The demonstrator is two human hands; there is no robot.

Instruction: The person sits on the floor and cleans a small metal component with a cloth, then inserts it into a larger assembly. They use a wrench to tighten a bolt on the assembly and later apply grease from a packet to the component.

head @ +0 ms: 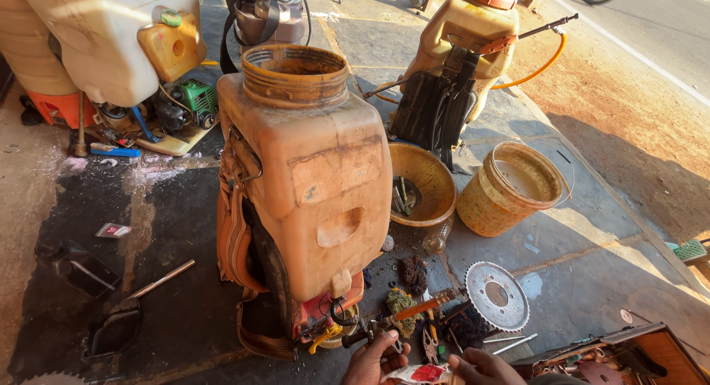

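Note:
A dirty orange backpack sprayer tank (310,170) with an open round neck stands on the concrete in front of me. At the bottom edge my left hand (373,359) and my right hand (481,366) hold a small red and white packet (418,373) between them. Just above my left hand a screwdriver with an orange handle (414,311) lies among small tools and greasy rags. A toothed metal sprocket disc (497,295) rests on the ground above my right hand.
A yellow basin (433,178) with small parts and a yellow bucket (510,189) sit to the right of the tank. Another sprayer (455,52) stands behind. White tanks and a green engine (194,100) are at left. An open wooden toolbox (636,352) is at bottom right.

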